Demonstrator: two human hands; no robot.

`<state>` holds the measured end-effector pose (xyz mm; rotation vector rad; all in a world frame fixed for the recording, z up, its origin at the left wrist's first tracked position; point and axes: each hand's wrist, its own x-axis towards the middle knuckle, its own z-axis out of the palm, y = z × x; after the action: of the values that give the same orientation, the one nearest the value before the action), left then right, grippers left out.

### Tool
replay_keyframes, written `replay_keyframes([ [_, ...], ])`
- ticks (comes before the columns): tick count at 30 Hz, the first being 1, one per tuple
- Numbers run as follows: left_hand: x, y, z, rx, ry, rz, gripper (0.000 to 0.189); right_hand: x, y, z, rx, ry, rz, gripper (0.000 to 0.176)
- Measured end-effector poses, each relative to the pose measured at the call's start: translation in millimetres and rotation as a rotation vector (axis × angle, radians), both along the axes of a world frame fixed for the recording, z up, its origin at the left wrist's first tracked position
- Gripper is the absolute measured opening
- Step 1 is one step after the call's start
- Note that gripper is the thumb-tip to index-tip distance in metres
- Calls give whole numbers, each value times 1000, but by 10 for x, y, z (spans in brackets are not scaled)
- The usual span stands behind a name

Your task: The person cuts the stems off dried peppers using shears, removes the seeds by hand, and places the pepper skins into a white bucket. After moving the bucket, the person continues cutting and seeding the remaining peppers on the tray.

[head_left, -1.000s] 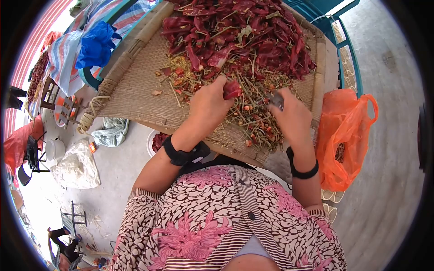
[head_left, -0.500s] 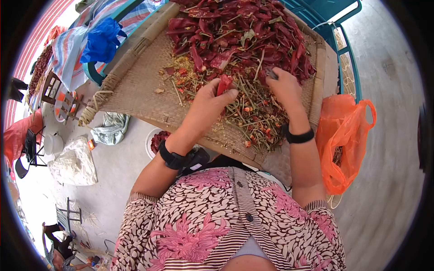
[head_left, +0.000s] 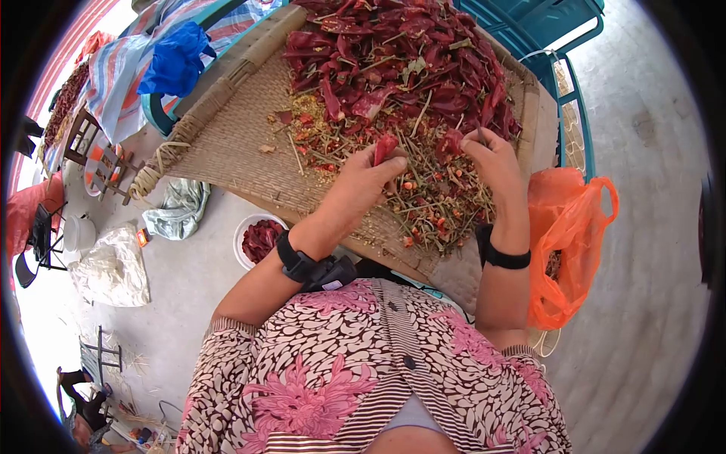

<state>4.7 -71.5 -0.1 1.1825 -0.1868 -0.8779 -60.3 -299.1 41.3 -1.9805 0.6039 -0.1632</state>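
Note:
A woven tray point(head_left: 234, 155) holds a heap of dried red chili pods point(head_left: 423, 45), with stems, seeds and scraps point(head_left: 446, 208) on its near side. My left hand point(head_left: 359, 185) is closed round a red pod piece point(head_left: 385, 148) above the scraps. Fingers pinched, my right hand point(head_left: 495, 163) holds a small dark tool point(head_left: 482, 135), its tip pointing up to the pile. Against those fingertips lies another red pod piece point(head_left: 451, 145); whether it is gripped is unclear.
An orange plastic bag point(head_left: 571, 250) hangs right of the tray. Below its left side stands a white bowl of red pods point(head_left: 243, 261). A blue bag point(head_left: 174, 60) is at upper left. Another person point(head_left: 91, 408) is at lower left.
My right hand has moved slightly right and down, and a red piece now shows at its fingertips. My left hand has shifted a little right and down, still holding its pod piece.

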Motion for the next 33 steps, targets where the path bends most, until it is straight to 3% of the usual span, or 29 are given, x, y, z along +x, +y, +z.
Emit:
replay_keyframes([
  [5,-27,-131,-112,-134,105,71,33,-173,362,184,425,-87,80,10],
  [7,-22,-119,-72,-190,96,50,32,-183,515,180,378,-113,149,8],
  [10,-27,-27,11,-342,293,-4,27,-165,656,68,235,-139,247,8],
  [13,-53,-1,-43,-349,169,1,22,-185,712,12,165,-85,361,13],
  [16,-52,77,43,-297,98,21,15,-189,749,38,254,-163,80,16],
  [21,-50,112,-49,-259,-128,-100,19,-125,941,27,452,-234,155,12],
  [24,-77,125,-40,-224,-182,-90,18,-98,945,-173,157,-398,160,10],
  [27,-89,150,-41,-213,-173,-94,19,-138,987,-89,-365,-478,180,9],
  [30,-104,153,-3,-189,-153,-101,18,-184,1018,-73,-67,-418,118,7],
  [33,-78,184,43,-179,-94,-167,17,-218,1067,17,-497,-531,159,8],
])
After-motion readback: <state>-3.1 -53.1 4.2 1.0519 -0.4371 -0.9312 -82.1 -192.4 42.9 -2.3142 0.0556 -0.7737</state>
